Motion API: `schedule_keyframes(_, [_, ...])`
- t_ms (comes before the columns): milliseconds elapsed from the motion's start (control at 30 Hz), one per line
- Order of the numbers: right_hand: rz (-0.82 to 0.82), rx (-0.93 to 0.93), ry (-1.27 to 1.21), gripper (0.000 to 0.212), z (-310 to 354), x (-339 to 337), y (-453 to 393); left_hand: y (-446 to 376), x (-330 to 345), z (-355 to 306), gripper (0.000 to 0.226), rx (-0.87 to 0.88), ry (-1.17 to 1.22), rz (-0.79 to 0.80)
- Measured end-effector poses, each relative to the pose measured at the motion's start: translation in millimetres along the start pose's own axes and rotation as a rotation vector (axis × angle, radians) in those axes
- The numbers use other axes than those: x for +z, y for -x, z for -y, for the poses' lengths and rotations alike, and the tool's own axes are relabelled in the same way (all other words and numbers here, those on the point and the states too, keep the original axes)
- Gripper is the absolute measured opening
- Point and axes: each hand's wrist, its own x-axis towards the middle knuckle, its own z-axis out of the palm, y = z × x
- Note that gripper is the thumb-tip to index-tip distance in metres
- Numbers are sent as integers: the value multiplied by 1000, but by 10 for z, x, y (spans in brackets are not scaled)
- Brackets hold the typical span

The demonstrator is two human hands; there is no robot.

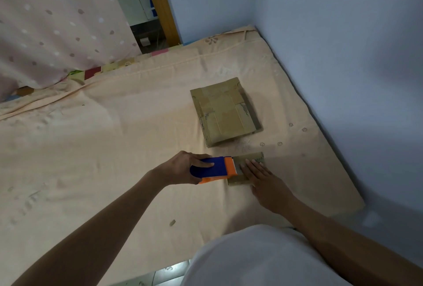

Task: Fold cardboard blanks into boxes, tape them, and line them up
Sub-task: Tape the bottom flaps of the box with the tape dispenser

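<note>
Low in the centre of the frame, the left hand [183, 168] gripped a blue-and-orange tape dispenser [214, 169] against a small cardboard box [248, 168]; the right hand [263, 179] pressed flat, fingers straight, on that box; above it, flat cardboard blanks [225, 111] lay stacked on the peach bedsheet [114, 137].

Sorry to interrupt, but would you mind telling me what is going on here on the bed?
A person is taping a small cardboard box on a mattress. The left hand grips a blue and orange tape dispenser with its orange end at the box, while the right hand presses flat on top of the box to steady it. A stack of flat cardboard blanks lies further back on the mattress, apart from the box.
</note>
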Motion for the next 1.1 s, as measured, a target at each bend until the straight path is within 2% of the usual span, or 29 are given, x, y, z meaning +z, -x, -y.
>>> schedule_keyframes(467, [-134, 28, 137, 57, 62, -98, 76, -41, 42, -64, 61, -40, -77, 19])
schedule_keyframes(600, [-107, -97, 116, 60, 208, -65, -16, -59, 40, -80, 61, -42, -88, 21])
schedule_keyframes(767, [-83, -99, 102, 76, 186, -94, -40, -48, 33, -102, 61, -50, -110, 31])
schedule_keyframes(1100, [-106, -69, 134, 59, -86, -80, 204, -43, 44, -93, 61, -60, -77, 38])
